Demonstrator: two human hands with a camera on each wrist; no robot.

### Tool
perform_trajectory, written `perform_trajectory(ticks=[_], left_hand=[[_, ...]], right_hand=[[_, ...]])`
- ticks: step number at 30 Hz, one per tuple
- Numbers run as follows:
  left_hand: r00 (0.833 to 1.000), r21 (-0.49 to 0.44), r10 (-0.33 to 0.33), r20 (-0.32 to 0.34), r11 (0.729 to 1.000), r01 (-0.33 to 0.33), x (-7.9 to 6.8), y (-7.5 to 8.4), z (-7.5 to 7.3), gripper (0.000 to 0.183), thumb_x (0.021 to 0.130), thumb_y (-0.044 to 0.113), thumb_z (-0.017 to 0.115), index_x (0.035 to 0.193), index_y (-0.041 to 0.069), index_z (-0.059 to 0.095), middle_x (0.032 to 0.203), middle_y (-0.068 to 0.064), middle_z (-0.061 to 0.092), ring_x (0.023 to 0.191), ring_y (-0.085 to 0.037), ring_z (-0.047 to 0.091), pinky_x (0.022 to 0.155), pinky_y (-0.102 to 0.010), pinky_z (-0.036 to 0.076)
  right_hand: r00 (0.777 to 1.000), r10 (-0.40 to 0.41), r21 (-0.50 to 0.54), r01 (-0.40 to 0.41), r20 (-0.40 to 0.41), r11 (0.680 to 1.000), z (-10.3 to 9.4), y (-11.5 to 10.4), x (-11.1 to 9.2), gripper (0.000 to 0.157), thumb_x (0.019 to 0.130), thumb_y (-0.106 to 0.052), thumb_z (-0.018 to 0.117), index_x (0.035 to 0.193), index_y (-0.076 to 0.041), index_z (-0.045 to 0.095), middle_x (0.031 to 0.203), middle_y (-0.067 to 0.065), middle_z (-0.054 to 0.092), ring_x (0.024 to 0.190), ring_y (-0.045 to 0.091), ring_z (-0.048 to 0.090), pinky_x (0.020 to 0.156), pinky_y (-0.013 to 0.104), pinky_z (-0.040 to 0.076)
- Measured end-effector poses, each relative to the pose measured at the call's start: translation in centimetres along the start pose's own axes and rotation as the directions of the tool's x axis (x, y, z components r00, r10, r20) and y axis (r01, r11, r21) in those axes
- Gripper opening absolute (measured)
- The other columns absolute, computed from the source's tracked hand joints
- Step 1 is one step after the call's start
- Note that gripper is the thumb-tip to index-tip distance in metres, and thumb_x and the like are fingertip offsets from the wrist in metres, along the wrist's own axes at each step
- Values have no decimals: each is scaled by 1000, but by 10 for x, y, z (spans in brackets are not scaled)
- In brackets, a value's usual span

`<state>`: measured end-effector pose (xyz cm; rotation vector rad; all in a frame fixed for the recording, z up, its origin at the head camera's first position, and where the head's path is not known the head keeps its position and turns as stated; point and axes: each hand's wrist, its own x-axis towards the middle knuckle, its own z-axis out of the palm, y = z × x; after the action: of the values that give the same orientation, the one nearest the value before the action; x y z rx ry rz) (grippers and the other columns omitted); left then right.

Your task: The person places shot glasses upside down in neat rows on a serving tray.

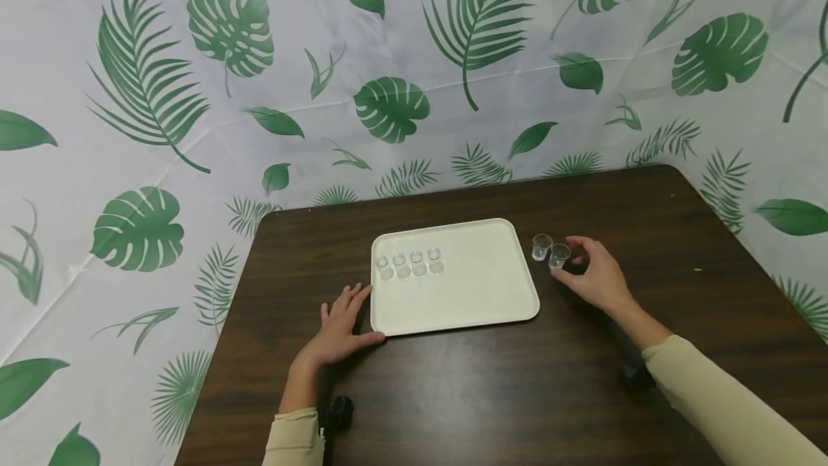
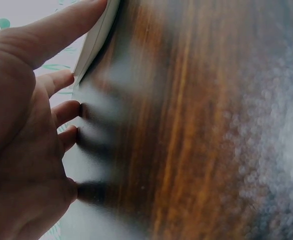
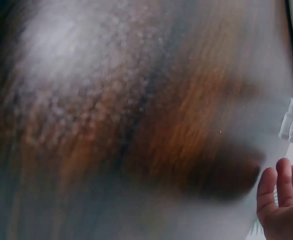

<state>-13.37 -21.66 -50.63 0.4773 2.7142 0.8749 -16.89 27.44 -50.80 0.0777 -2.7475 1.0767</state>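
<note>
The left hand [image 1: 339,333] lay with fingers spread apart, forefinger at the left rim of the tray [image 1: 453,308] and thumb at its near left corner. Inside that left rim, four cups [image 1: 417,262] made a row, seemingly mouth down. Off the tray's right side, on the table [image 1: 453,394], the left cup [image 1: 541,247] stood upright just beside the right cup [image 1: 559,257], also upright. The right hand [image 1: 596,277] had thumb and forefinger curled round the right cup, near side and far side; how hard they pressed could not be told.

The cups looked small, clear and stiff, so probably light and rather slippery; glass or plastic could not be told, so breakable was the safer assumption. The best hold was likely a light pinch on opposite walls below the rim.

As for edges, the tray's raised right rim lay near the left cup and called for some lift. Between the row and that rim there was ample room, as there was on the table to the right hand's right.
</note>
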Motion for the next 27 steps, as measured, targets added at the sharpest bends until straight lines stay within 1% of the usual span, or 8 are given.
perform_trajectory(ticks=[2, 5, 8, 13, 18, 27], left_hand=[[1000, 1, -2, 0, 1000, 2, 0, 0, 0, 97, 83, 54, 73, 157, 17, 24, 161, -17, 18, 148, -38, 4, 105, -72, -4], [1000, 3, -4, 3, 1000, 4, 0, 0, 0, 97, 83, 54, 73, 158, 17, 23, 161, -17, 17, 148, -38, 4, 105, -72, -4], [1000, 5, -6, 3, 1000, 6, 0, 0, 0, 97, 83, 54, 73, 158, 17, 23, 161, -17, 17, 148, -38, 4, 105, -72, -4], [1000, 9, -4, 4, 1000, 4, 0, 0, 0, 97, 83, 54, 73, 158, 17, 23, 161, -17, 17, 148, -38, 4, 105, -72, -4], [1000, 5, -1, 2, 1000, 1, 0, 0, 0, 97, 83, 53, 73, 158, 16, 23, 161, -17, 17, 148, -38, 4, 104, -73, -4], [1000, 4, -4, 6, 1000, 4, 0, 0, 1, 97, 83, 54, 73, 158, 17, 23, 161, -16, 17, 148, -37, 4, 105, -72, -4]], right_hand=[[1000, 15, 0, -15, 17, 1000, 1, 1, 1, 67, 81, -24, 81, 135, 1, 49, 124, 24, 55, 96, 36, 61, 77, 52, 44], [999, 36, -2, -36, 38, 999, 3, 3, 3, 65, 81, -22, 81, 134, 0, 50, 120, 24, 59, 94, 36, 62, 77, 52, 44], [997, 54, -14, -53, 50, 998, 4, 4, 6, 62, 81, -21, 81, 132, 0, 52, 110, 23, 64, 91, 35, 63, 76, 50, 44], [994, 78, -30, -76, 72, 997, 6, 5, 9, 54, 81, -22, 81, 125, 0, 58, 100, 21, 66, 90, 35, 62, 76, 50, 45], [993, 89, -45, -85, 78, 995, 6, 4, 9, 46, 81, -20, 80, 118, 1, 62, 96, 22, 67, 89, 36, 62, 78, 52, 45], [991, 106, -26, -105, 75, 994, 5, 1, 7, 40, 85, -20, 77, 117, 1, 64, 96, 21, 66, 89, 35, 60, 77, 51, 44]])
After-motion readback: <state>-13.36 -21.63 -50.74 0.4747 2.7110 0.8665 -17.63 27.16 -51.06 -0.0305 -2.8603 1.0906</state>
